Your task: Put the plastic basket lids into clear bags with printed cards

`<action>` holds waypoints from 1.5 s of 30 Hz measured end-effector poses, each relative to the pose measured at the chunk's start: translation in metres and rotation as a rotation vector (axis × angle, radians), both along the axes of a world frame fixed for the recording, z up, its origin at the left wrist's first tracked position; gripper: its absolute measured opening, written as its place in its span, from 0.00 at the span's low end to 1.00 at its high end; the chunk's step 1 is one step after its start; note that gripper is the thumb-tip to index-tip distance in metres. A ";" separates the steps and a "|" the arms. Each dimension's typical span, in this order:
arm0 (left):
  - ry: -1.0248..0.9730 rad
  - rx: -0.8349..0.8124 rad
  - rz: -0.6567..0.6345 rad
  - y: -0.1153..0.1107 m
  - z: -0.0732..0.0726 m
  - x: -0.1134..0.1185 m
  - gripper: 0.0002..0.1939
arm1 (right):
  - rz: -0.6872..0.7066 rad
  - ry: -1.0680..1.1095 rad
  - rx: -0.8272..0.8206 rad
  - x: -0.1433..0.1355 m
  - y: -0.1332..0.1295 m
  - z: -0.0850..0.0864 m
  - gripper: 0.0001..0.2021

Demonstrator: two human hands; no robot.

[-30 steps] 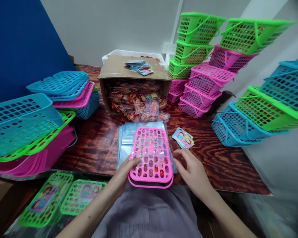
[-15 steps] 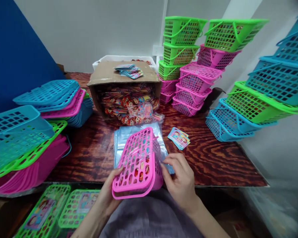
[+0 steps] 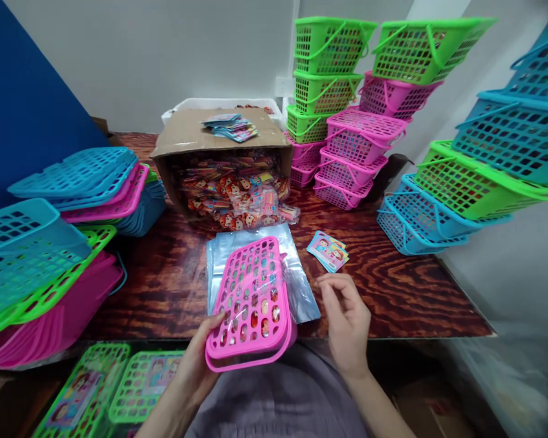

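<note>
A: Where's the pink lidded basket (image 3: 249, 298)?
B: At the near edge of the surface (image 3: 383, 292), left of its middle, tilted, partly above the flat clear bags (image 3: 304, 301). Near end reaches past the edge.
A: Held how?
B: Left hand (image 3: 201, 353) clamped on its near-left corner: thumb on top, other fingers hidden below. Probably to keep the overhanging end steady with one hand.
A: Right hand (image 3: 349, 325)?
B: Right of the basket, apart from it, at the near edge. Thumb and forefinger close together; can't tell if they pinch anything.
A: Why this layout?
B: Character cards (image 3: 327, 250) lie just beyond the right hand, inboard of the near edge, likely for short reach. Cardboard box (image 3: 178, 137) sits toward the far edge, open side facing the near edge, presumably so its packets (image 3: 237, 198) are reachable.
</note>
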State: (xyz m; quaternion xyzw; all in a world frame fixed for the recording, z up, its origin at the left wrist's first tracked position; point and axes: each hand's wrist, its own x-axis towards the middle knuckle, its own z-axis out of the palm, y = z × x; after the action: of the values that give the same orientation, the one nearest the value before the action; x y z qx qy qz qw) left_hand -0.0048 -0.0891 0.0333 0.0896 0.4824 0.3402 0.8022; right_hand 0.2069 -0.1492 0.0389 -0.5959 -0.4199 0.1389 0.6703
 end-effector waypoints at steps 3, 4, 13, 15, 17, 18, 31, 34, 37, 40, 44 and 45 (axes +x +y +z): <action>0.021 0.010 0.005 -0.001 0.000 0.001 0.16 | 0.097 -0.262 -0.056 -0.001 -0.005 -0.002 0.05; 0.029 0.011 0.002 -0.001 0.000 0.002 0.15 | 0.121 -0.345 -0.076 -0.002 -0.005 -0.003 0.06; 0.075 0.005 -0.030 0.002 -0.001 -0.002 0.10 | 0.105 -0.281 -0.088 -0.011 0.016 -0.005 0.07; 0.067 0.014 -0.047 0.002 -0.001 -0.005 0.12 | 0.091 -0.200 -0.068 -0.014 0.017 -0.004 0.07; 0.069 0.013 -0.063 0.003 -0.002 -0.006 0.14 | 0.057 -0.165 -0.045 -0.017 0.017 -0.006 0.07; 0.074 0.009 -0.071 0.004 -0.002 -0.007 0.14 | 0.038 -0.165 -0.031 -0.019 0.016 -0.008 0.07; -0.041 0.056 -0.169 0.007 0.006 -0.012 0.30 | -0.030 -0.453 -0.003 -0.008 0.015 -0.023 0.07; 0.003 0.141 -0.157 -0.007 0.007 -0.007 0.37 | -0.038 -0.439 0.003 -0.006 0.009 -0.029 0.07; 0.067 0.215 -0.138 -0.019 0.012 0.006 0.42 | -0.052 -0.421 0.010 -0.004 -0.008 -0.040 0.09; 0.116 0.249 -0.105 -0.028 0.017 0.019 0.42 | -0.020 -0.433 0.004 -0.004 -0.035 -0.052 0.12; 0.136 0.258 -0.090 -0.033 0.017 0.025 0.42 | 0.002 -0.444 -0.034 -0.004 -0.066 -0.062 0.14; 0.132 0.260 -0.093 -0.034 0.015 0.024 0.42 | -0.021 -0.404 -0.060 -0.004 -0.070 -0.062 0.12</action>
State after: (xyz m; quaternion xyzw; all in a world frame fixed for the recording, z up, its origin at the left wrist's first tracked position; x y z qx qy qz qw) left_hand 0.0193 -0.1229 0.0485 0.2370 0.4815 0.3555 0.7652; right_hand 0.2033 -0.2196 -0.0232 -0.6358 -0.5353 0.0221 0.5557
